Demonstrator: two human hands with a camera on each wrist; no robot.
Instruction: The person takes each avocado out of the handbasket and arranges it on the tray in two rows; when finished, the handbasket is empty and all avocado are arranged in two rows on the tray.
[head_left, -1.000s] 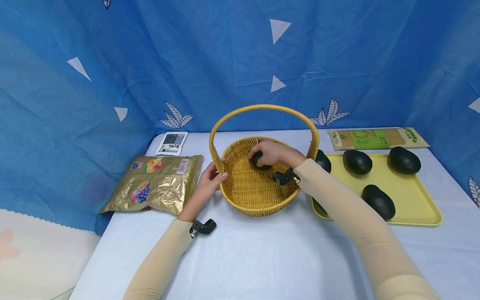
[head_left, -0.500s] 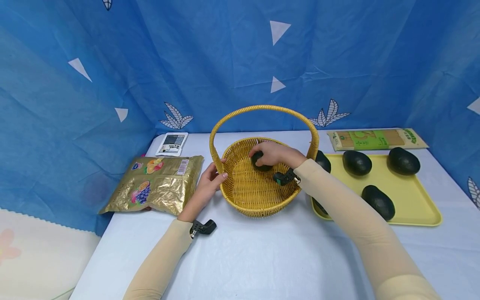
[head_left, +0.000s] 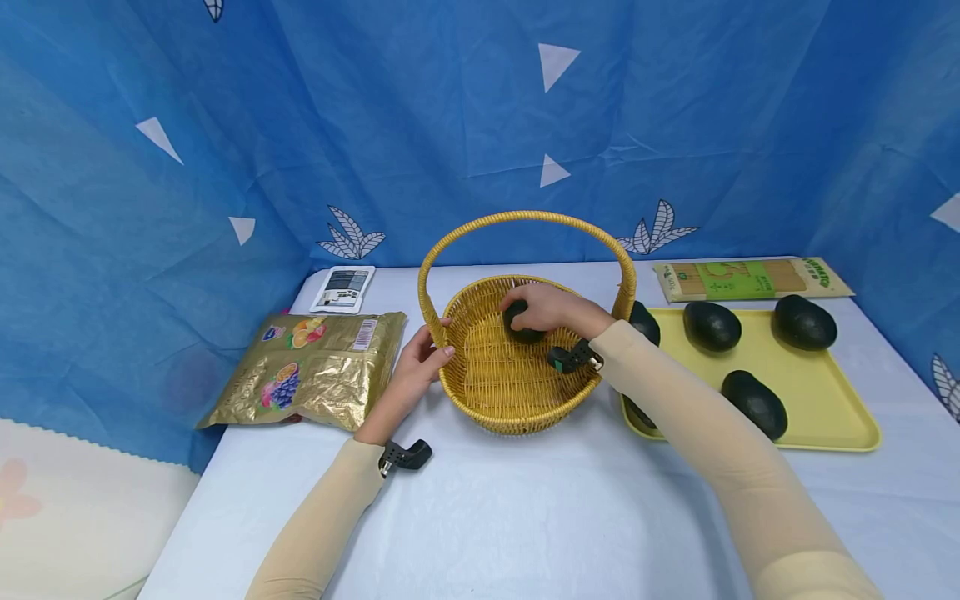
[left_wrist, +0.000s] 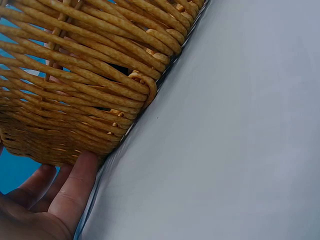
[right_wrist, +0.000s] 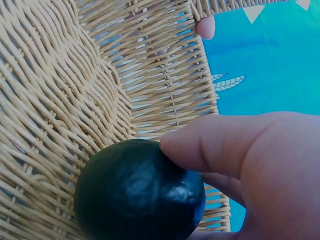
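Note:
A yellow wicker basket (head_left: 510, 392) with a tall arched handle stands on the white-covered table. My left hand (head_left: 415, 364) grips its left side where the handle meets the rim, with the thumb on the outer weave in the left wrist view. Inside the basket, toward the back, my right hand (head_left: 546, 307) holds a dark avocado (head_left: 522, 333). The right wrist view shows the thumb on top of this avocado (right_wrist: 135, 192), close over the woven bottom, with other fingers partly hidden behind it. A fingertip of the left hand shows over the rim there.
A yellow tray (head_left: 817, 408) at right carries several avocados (head_left: 753, 404), partly covered by my right forearm. Behind it lies a pack of noodles (head_left: 753, 278). At left are a gold fruit-printed bag (head_left: 307, 367) and a small white packet (head_left: 343, 289). A blue curtain (head_left: 480, 125) hangs behind.

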